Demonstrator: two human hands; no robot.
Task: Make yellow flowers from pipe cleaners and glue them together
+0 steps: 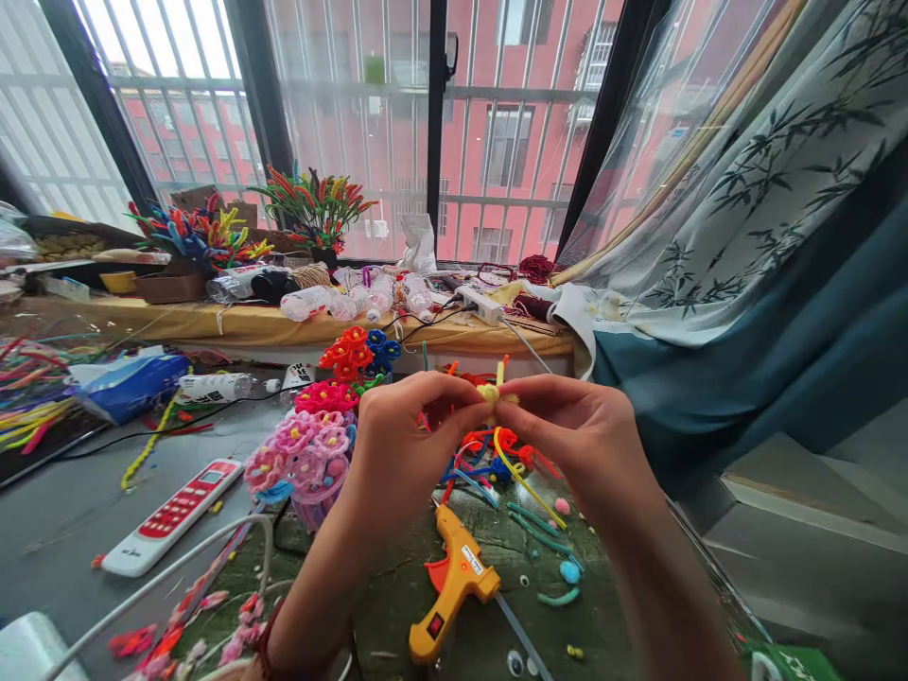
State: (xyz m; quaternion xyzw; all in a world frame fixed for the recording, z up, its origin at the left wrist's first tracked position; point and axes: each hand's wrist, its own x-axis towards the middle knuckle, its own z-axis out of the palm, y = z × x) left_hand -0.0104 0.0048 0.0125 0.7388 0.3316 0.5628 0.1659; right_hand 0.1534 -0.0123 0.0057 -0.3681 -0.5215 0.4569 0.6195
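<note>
My left hand (406,430) and my right hand (578,426) meet above the table. Between their pinched fingertips is a small pale yellow pipe-cleaner piece (489,392), partly hidden by the fingers. Below them lies an orange-yellow glue gun (458,582) with a clear glue stick (521,634) at its back. Close to my left wrist stands a bunch of pink pipe-cleaner flowers (312,445), with red flowers (347,352) and blue flowers (383,350) behind. Behind and under the hands lie loose pipe cleaners, among them a yellow one (529,490).
A red and white remote (174,515) lies at left, near a white cable (166,572). Pompoms such as a blue one (569,571) and teal pipe-cleaner bits (559,598) are scattered at right. Plastic bottles (308,303) and a power strip (480,305) rest on the windowsill.
</note>
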